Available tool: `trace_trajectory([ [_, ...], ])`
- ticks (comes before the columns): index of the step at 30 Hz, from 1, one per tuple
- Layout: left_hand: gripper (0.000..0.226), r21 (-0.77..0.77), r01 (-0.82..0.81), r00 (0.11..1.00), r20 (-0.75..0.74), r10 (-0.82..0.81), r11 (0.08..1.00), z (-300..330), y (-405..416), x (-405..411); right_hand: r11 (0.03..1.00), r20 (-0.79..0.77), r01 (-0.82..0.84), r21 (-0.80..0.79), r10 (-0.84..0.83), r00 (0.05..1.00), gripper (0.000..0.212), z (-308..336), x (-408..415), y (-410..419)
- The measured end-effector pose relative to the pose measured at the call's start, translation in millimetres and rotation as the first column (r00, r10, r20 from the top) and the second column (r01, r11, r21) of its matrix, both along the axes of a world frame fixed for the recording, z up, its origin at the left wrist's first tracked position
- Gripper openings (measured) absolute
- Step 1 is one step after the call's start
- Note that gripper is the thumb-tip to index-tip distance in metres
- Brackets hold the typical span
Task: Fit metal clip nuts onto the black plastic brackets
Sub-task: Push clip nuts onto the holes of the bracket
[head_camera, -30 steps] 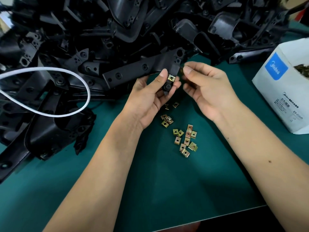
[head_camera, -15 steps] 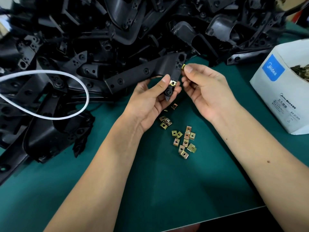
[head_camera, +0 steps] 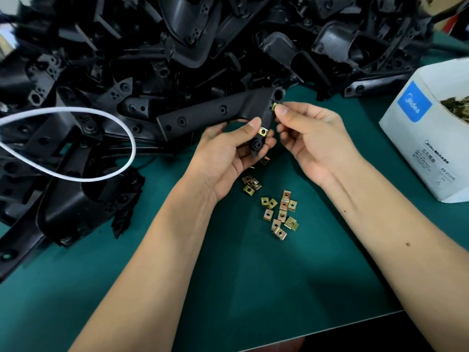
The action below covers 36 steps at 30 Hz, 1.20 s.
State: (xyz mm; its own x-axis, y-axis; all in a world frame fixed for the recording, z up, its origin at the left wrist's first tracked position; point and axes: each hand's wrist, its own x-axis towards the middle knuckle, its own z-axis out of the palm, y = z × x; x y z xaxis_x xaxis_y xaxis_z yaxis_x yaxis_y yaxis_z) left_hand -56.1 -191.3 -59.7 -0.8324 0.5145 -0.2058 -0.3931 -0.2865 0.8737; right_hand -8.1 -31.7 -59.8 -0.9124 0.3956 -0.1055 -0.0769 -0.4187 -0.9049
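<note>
While the left hand curls round the lower end of a black bracket, its thumb lies beside a brass nut already seated on the bracket's edge. That grip is closed on the bracket, which slants from frame centre toward the left, its far end touching the heap behind. Just right of it, the right hand pinches a second nut between thumb and forefinger, closed on it and pressing it against the bracket's upper corner beside a round hole.

Below the hands, loose nuts lie scattered on the surface, a dark green mat that fills the lower half of the frame; a smaller cluster sits just under the left palm. Along the bottom right the mat's pale edge cuts diagonally, with darkness beyond it.

Across the whole upper frame a heap of brackets is piled on the mat, tangled and overlapping, reaching down the left side. A white cord loops over the heap at the left.

At the right edge a white box stands on the mat, well apart from the hands, bearing a blue label with a logo. Its top is open, and more brass nuts fill it, partly cut off by the frame. Little of the room shows beyond this.
</note>
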Motion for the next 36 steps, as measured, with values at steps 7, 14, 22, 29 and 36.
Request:
trace_trajectory([
  [7,0.034,-0.073,-0.203,0.974,-0.116,0.194,0.976,-8.7,13.0,7.4,0.993,0.058,0.018,-0.119,-0.011,0.998,0.001,-1.8,-3.4,-11.6],
  [14,0.016,-0.352,-0.438,0.794,-0.583,0.173,0.827,-20.9,21.4,5.9,0.997,0.081,0.064,-0.038,-0.061,0.995,0.025,-0.6,-6.9,-12.4],
  [22,0.013,-0.216,-0.469,0.586,-0.802,0.119,0.857,-20.1,17.8,5.9,0.999,0.07,0.017,0.043,-0.02,0.997,0.021,0.5,-6.7,-11.7],
  [29,0.013,-0.213,-0.491,0.547,-0.83,0.108,0.845,-19.1,16.7,5.2,0.996,0.003,0.05,0.078,-0.05,0.999,0.017,-1.8,-6.0,-11.4],
  [36,0.01,-0.231,-0.471,0.606,-0.786,0.122,0.852,-18.2,17.0,1.5,0.993,-0.086,0.094,0.074,-0.087,0.992,0.016,-5.4,-9.1,-10.8],
])
